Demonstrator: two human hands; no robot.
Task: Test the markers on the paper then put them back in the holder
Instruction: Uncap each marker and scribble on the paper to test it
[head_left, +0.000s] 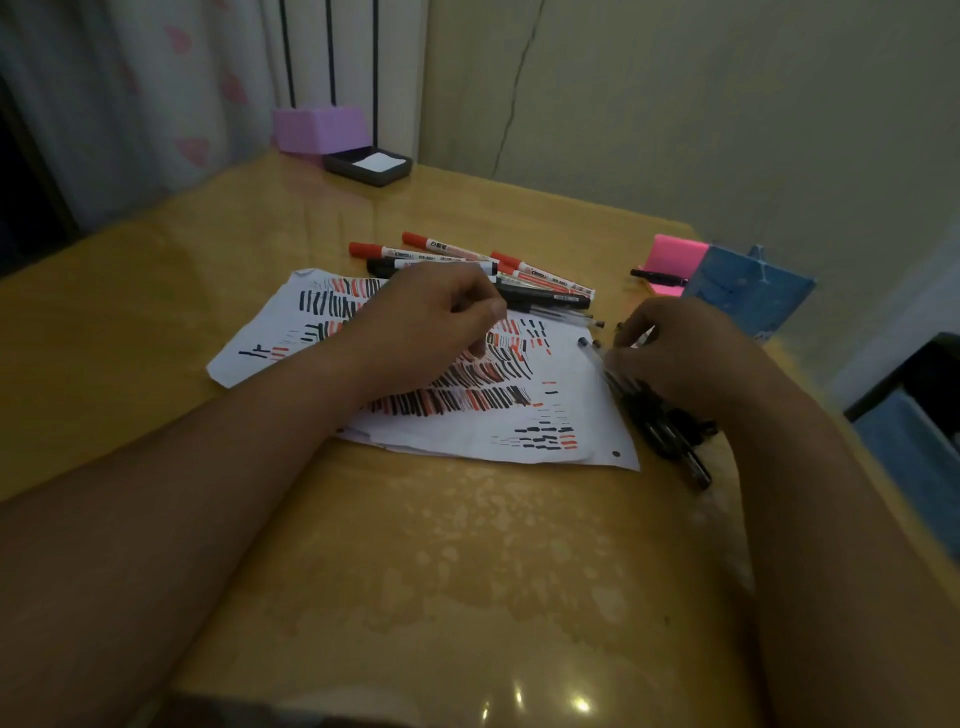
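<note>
Markers (457, 254) lie just past your left hand (426, 327), at its twelve o'clock; its fingers curl over the paper (582, 400), and whether they hold anything is unclear. Your right hand (680, 358) grips a pen bundle (660, 426) at the paper's three o'clock.

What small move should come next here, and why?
Probably slide one pen out of the bundle of pens that the right hand grips and test it on the paper; a bare white patch lies right beside the pens' tips.
</note>
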